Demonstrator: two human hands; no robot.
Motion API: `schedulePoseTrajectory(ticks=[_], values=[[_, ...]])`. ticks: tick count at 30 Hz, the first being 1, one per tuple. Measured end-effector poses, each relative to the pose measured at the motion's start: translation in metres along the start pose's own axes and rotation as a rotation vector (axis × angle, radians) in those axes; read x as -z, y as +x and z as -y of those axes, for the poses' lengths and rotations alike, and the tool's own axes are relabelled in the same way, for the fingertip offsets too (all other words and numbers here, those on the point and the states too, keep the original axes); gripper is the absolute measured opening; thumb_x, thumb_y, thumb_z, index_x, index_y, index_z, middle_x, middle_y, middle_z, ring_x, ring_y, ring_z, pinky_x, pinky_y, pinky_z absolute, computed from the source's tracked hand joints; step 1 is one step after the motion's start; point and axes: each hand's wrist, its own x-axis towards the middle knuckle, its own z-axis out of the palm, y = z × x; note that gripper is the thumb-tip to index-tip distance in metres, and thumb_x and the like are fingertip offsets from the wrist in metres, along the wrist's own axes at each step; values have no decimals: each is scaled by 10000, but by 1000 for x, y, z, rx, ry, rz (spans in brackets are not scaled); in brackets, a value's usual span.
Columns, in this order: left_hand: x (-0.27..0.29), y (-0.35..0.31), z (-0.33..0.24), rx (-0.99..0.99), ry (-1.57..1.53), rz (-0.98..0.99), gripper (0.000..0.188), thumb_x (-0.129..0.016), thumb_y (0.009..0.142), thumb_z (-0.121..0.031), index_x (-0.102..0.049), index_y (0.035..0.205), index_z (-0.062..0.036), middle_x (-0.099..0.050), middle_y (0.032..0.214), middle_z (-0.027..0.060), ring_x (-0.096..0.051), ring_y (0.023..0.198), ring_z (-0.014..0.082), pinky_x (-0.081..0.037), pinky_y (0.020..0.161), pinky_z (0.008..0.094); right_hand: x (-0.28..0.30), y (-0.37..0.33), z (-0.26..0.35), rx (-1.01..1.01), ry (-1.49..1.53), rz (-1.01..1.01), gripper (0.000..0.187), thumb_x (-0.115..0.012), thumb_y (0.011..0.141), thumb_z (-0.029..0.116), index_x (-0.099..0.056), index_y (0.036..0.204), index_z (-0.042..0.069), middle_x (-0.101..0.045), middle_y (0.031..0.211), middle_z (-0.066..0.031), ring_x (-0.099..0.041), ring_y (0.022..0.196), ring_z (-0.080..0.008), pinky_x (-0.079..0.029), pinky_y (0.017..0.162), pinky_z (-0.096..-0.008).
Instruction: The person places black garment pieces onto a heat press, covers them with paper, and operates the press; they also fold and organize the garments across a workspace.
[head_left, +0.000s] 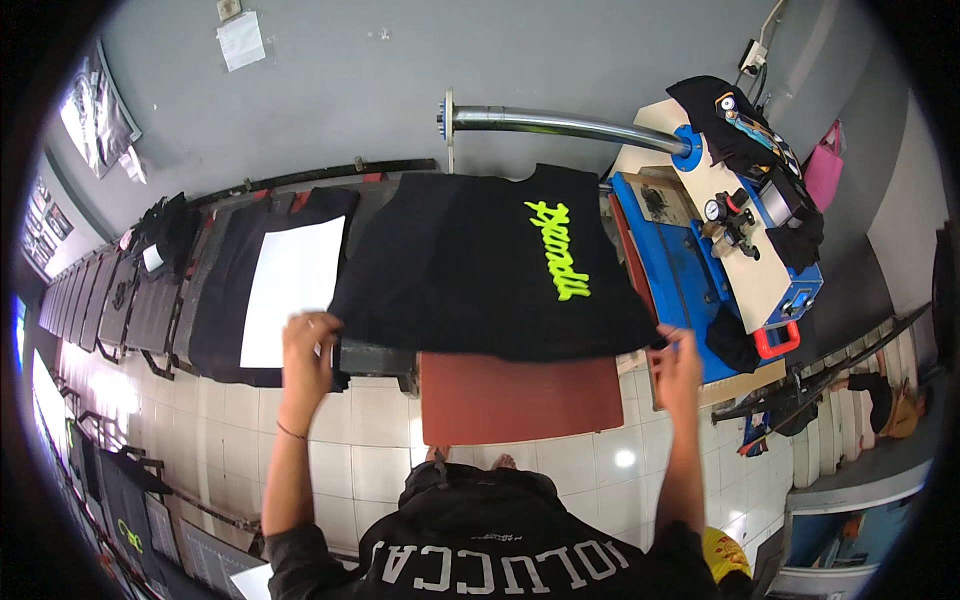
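While both hands are pinching its near edge, a black shirt (450, 265) is stretching out between them, partly covering the red-brown board (520, 400) in front of the person. The left hand (310, 350) is gripping the near left corner, its fingers curled nearly closed on the cloth. The right hand (678, 362) is gripping the near right corner, also nearly closed. How much cloth is resting on the board, one cannot tell.

Handling this well is probably depending on even tension: the hands should be drawing both corners outward equally and level, so that no fold is forming and the green lettering (560, 255) is lying straight. The left hand should be avoiding the white sheet (295, 280) beside it, and the right the blue machine (665, 270).
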Motion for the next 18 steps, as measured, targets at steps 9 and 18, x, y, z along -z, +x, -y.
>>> schedulePoseTrajectory(ticks=[9, 18], values=[[-119, -177, -6, 380, -69, 126, 282, -682, 737, 25, -719, 989, -95, -561, 1233, 130, -507, 1112, 335, -411, 970, 438, -48, -87, -134, -557, 741, 56, 170, -508, 964, 138, -445, 1099, 57, -548, 1110, -135, -593, 962, -185, -556, 788, -354], [-177, -200, 44, 1248, -1728, 98, 765, -368, 918, -674, -392, 1432, -108, -480, 1397, 139, -500, 1232, 328, -406, 999, 538, -50, -50, -110, -853, 732, -65, 357, -639, 888, 257, -496, 1156, 68, -562, 1107, -88, -566, 969, -201, -485, 769, -356]])
